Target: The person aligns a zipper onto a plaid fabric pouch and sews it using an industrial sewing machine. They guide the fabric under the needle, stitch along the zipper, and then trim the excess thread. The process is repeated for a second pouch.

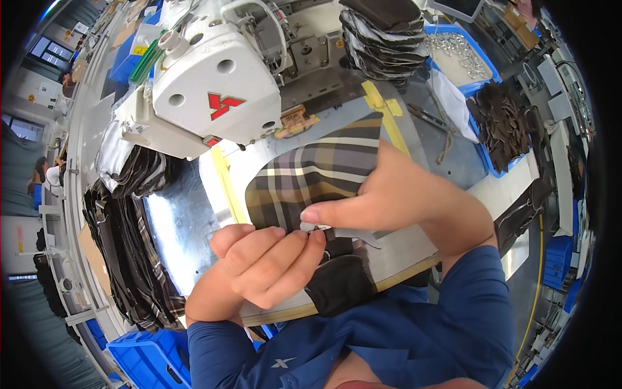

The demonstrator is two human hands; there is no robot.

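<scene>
A brown, grey and white plaid fabric piece (311,172) is held up in front of the sewing machine. My right hand (392,194) grips its right side, thumb on top and the other fingers hidden behind the cloth. At the near edge my left hand (269,262) is closed, fingertips pinched against the fabric close to my right thumb. Between the two hands shows a small pale, shiny piece (313,227), too covered to name. Below the fingertips lies a black pouch-like piece with a zipper (340,282), by the table's front edge.
The white sewing machine (217,78) stands just beyond the cloth. Stacked fabric pieces (382,42) rise at the back; dark plaid bundles (129,253) lie left. On the right are a blue bin of metal fittings (457,55) and brown pieces (502,123). A blue crate (146,356) sits lower left.
</scene>
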